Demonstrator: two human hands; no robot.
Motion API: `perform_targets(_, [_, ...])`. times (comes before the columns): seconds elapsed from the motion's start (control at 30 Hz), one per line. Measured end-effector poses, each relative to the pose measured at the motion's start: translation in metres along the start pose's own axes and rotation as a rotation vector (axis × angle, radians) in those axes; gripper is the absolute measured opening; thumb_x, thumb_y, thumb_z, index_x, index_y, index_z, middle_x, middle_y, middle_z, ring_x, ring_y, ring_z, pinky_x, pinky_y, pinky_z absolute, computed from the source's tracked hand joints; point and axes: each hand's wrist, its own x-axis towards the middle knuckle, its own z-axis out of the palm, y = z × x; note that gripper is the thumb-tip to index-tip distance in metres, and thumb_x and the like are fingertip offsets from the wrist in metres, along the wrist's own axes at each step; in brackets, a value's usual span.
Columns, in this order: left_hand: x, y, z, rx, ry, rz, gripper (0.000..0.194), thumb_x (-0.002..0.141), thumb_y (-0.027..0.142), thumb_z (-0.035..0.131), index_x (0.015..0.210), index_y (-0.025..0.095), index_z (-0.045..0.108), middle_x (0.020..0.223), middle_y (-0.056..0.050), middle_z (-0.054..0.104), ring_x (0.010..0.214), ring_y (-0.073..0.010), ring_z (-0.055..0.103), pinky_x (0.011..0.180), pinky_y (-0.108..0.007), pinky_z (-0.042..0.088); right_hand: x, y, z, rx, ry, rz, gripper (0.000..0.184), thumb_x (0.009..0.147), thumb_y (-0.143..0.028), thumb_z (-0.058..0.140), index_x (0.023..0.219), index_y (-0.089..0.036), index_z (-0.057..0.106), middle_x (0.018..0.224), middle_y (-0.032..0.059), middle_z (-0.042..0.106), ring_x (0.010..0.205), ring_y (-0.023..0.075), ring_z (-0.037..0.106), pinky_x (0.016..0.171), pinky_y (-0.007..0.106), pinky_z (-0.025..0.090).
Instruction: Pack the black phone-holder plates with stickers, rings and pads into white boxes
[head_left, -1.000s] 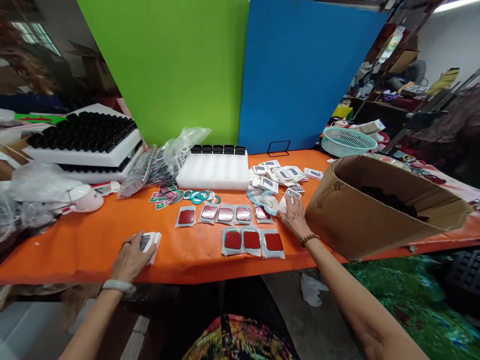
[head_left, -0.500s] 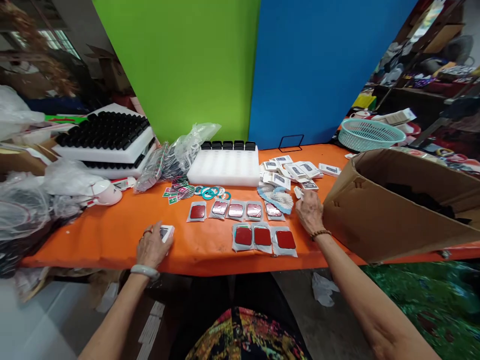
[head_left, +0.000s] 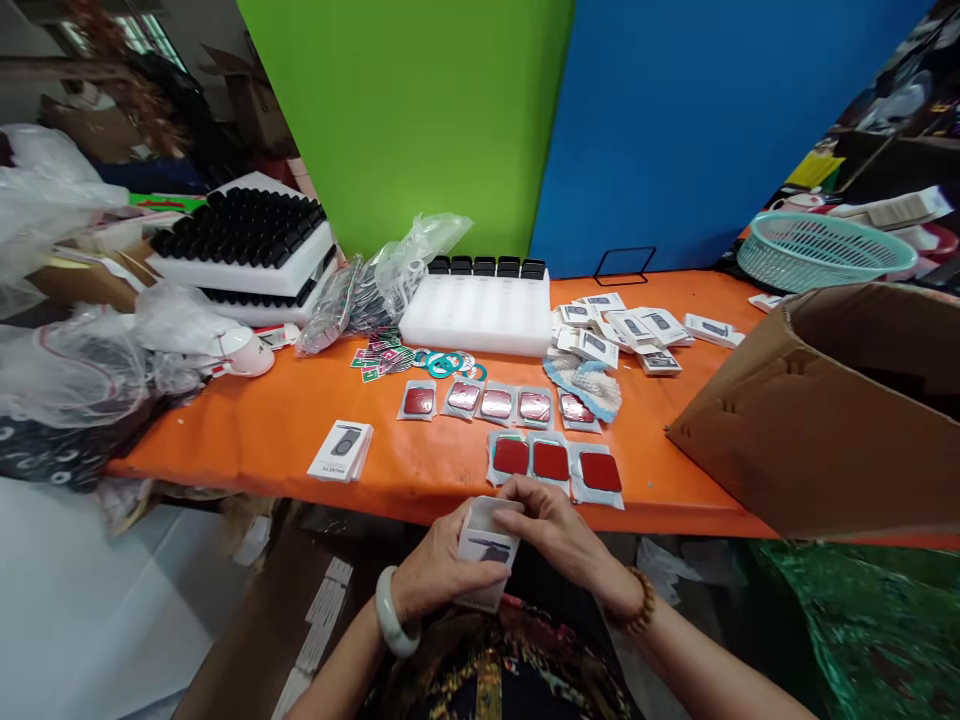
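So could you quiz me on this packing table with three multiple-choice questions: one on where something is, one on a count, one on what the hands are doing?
1. Where does the small stack of white boxes lie?
A. on the orange table, left of the red pads
B. inside the cardboard box
C. in the teal basket

2. How many packets are in the near row of red pads?
A. one
B. three
C. six

3. What are the two hands doing?
A. resting flat on the table
B. both holding one small white box
C. lifting the basket

Answers:
1 A, the stack sits on bare orange cloth.
2 B, three lie side by side.
3 B, left hand and right hand close round it.
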Motion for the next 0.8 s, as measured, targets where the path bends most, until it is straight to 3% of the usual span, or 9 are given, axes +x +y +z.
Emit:
perform_targets(0.1, [-0.01,-0.021,0.0,-0.319,-0.067,-0.12,0.058,0.069,0.035,0.073,0.12,0.017,0.053,0.095,-0.005,0.065,0.081,-0.0185,0.06,0.071,-0.029,0.047,0.009,0.013,-0.002,0.17,-0.167,0.149,0.036,0.077,-0.052,0.063,0.069,-0.017,0.054,0.061,-0.0037,0.05,0.054,0.01,0.043,0.054,0.023,0.035])
perform_targets(0.17, [-0.017,-0.032,0.002,-0.407,-0.038,-0.164,0.064,0.068,0.035,0.075,0.125,0.018,0.051,0.098,-0.006,0.065,0.086,-0.0201,0.061,0.074,-0.029,0.047,0.018,0.016,-0.01,0.086,-0.252,0.151,0.043,0.083,-0.056,0.055,0.065,-0.017,0.052,0.059,-0.0036,0.049,0.052,0.0099,0.042,0.053,0.024,0.034])
perform_targets(0.27, [-0.024,-0.042,0.006,-0.482,0.013,-0.2,0.057,0.067,0.035,0.077,0.117,0.017,0.057,0.096,-0.006,0.066,0.086,-0.0193,0.061,0.073,-0.027,0.046,0.036,0.012,-0.026,-0.308,-0.165,0.002,0.04,0.092,-0.046,0.043,0.068,-0.017,0.056,0.064,-0.0006,0.055,0.059,0.013,0.049,0.059,0.026,0.038])
perform_targets(0.37, [-0.028,-0.046,0.01,-0.598,0.068,-0.271,0.047,0.061,0.036,0.081,0.098,0.013,0.063,0.087,-0.007,0.068,0.076,-0.0173,0.062,0.066,-0.025,0.046,0.055,0.007,-0.044,-0.821,0.034,-0.178,0.013,0.089,-0.028,0.052,0.086,-0.017,0.059,0.085,0.0054,0.062,0.081,0.0198,0.056,0.074,0.032,0.041])
perform_targets(0.47, [-0.028,-0.048,0.012,-0.728,0.16,-0.332,0.047,0.059,0.036,0.083,0.095,0.013,0.062,0.082,-0.008,0.069,0.073,-0.0174,0.063,0.065,-0.025,0.046,0.069,0.005,-0.057,-1.15,-0.011,-0.16,0.017,0.081,-0.021,0.063,0.096,-0.016,0.058,0.097,0.0102,0.062,0.094,0.0255,0.056,0.081,0.036,0.04])
perform_targets(0.6, [-0.025,-0.047,0.013,-0.83,0.245,-0.322,0.054,0.064,0.054,0.076,0.097,0.013,0.061,0.078,-0.009,0.069,0.074,-0.0198,0.066,0.069,-0.03,0.05,0.083,0.004,-0.061,-1.234,-0.1,-0.067,0.023,0.075,-0.025,0.069,0.092,-0.016,0.057,0.094,0.0108,0.06,0.09,0.0272,0.055,0.077,0.035,0.041])
perform_targets(0.8, [-0.02,-0.049,0.017,-0.905,0.249,-0.271,0.072,0.059,0.072,0.067,0.099,0.012,0.063,0.078,-0.01,0.069,0.081,-0.0257,0.068,0.079,-0.038,0.051,0.093,-0.001,-0.062,-1.208,-0.141,-0.062,0.036,0.063,-0.03,0.078,0.09,-0.018,0.058,0.093,0.0078,0.058,0.088,0.0252,0.055,0.073,0.032,0.042])
